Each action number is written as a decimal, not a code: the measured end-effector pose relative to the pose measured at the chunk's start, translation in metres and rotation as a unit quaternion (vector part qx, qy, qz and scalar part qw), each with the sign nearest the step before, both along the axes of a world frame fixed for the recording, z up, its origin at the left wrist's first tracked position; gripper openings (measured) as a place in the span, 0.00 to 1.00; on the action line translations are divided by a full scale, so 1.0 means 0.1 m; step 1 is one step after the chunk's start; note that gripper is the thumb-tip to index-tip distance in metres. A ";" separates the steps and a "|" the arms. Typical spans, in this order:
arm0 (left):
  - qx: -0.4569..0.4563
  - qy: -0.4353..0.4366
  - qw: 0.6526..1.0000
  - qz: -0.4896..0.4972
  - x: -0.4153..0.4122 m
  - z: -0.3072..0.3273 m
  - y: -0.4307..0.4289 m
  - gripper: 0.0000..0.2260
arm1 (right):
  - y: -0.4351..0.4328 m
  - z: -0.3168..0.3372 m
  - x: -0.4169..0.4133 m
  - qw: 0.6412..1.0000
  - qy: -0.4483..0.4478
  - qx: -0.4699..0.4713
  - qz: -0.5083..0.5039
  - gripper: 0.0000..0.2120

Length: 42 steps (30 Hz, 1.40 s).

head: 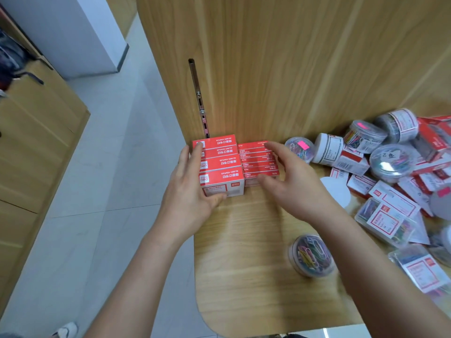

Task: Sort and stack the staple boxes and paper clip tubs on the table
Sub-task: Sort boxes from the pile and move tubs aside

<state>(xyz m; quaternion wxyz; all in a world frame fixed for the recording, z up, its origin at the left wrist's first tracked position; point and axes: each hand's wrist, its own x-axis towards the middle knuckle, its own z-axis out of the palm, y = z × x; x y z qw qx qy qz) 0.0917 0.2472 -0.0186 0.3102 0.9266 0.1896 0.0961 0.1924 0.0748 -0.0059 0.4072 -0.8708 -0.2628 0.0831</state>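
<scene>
while flush, staple boxes between left hand, right hand

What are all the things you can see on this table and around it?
large staple boxes: four, red, row at table's left edge
small staple boxes: several, red, row right beside them
round tubs: many, clear or white, piled at right
loose tub: one, clear, coloured clips inside, near front
table: one, light wood
floor: grey tiles, left
left hand: presses the large row's left side
right hand: fingers straight over the small row
</scene>
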 end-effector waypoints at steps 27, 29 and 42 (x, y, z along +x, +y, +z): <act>0.277 -0.013 0.946 -0.169 -0.01 -0.22 -1.37 0.14 | -2.43 0.16 -0.78 0.936 -0.070 -0.337 -0.070 0.42; 0.241 -0.080 0.941 -0.223 -0.06 -0.15 -1.55 0.15 | -2.44 0.06 -0.81 0.930 -0.071 -0.356 -0.063 0.39; 0.283 0.060 0.926 -0.244 -0.16 -0.24 -1.96 0.25 | -2.12 -0.17 -0.66 0.948 -0.120 -0.281 0.086 0.33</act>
